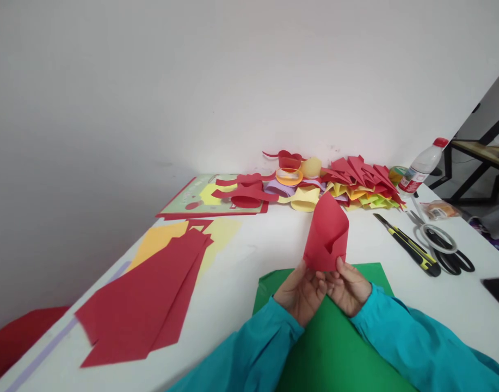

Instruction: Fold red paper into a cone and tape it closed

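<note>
A red paper piece (326,231), curled into a rounded tube shape with a notch in its front, is held up between both hands. My left hand (301,291) pinches its lower left edge, and my right hand (349,283) grips its lower right edge with the thumb in front. The fingertips of both hands meet under the paper. Below them lies a sheet of green paper (331,348). Off to the left, several flat red paper cut-outs (147,296) overlap on the white table (225,305).
Curled paper shapes (249,193) and a pile of folded red and yellow papers (363,182) line the wall. To the right are a utility knife (410,247), scissors (453,258), a tape roll (453,246) and a plastic bottle (421,166). A printed pad (188,196) lies at the back left.
</note>
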Available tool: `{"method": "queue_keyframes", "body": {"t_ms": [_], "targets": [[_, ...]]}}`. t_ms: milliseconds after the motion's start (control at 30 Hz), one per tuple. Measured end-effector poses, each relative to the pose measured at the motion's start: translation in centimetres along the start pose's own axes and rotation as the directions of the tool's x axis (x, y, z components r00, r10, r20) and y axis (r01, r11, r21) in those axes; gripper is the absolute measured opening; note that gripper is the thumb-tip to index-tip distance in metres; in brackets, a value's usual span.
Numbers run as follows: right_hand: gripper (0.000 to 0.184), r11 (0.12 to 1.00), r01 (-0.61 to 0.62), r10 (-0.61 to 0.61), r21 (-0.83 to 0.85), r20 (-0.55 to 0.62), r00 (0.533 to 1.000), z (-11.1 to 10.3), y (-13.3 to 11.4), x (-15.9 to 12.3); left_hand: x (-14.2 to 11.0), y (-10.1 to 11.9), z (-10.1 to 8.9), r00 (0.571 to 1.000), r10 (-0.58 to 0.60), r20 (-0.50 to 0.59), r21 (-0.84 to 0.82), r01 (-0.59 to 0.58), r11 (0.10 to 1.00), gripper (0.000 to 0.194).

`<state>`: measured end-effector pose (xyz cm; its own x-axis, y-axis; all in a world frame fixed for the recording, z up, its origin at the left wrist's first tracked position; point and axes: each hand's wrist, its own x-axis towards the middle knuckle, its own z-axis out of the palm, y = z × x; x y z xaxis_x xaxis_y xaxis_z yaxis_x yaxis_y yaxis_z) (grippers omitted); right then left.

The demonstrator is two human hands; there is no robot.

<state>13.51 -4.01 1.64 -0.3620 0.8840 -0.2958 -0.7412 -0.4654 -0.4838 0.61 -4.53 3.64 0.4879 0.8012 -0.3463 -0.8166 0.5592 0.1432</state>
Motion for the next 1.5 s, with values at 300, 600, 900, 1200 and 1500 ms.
{"method": "queue_keyframes", "body": {"t_ms": [300,600,900,1200,1500], "targets": [[0.054,0.976,-0.175,0.159,0.129,0.127,0.979,-0.2,-0.6,-0.1,0.3,-0.1,0.9,0.955,0.084,-0.284,0.017,-0.082,0.996,0.029],[0.046,0.98,-0.147,0.146,0.132,0.018,0.989,-0.2,-0.8,0.1,0.4,-0.4,0.6,0.97,0.082,-0.227,0.05,-0.073,0.996,0.019],[0.044,0.964,-0.177,0.202,0.201,-0.11,0.973,0.6,-1.3,0.0,0.3,0.0,1.1,0.959,0.06,-0.278,-0.003,-0.063,0.998,0.033],[0.034,0.977,-0.131,0.165,0.17,-0.207,0.964,0.8,-1.4,0.0,0.4,0.0,0.9,0.946,0.111,-0.304,-0.003,-0.118,0.993,0.029],[0.051,0.968,-0.207,0.222,0.145,-0.102,0.97,0.6,-2.3,0.0,0.2,0.9,1.6,0.946,0.053,-0.32,-0.086,-0.084,0.993,0.038]]}}
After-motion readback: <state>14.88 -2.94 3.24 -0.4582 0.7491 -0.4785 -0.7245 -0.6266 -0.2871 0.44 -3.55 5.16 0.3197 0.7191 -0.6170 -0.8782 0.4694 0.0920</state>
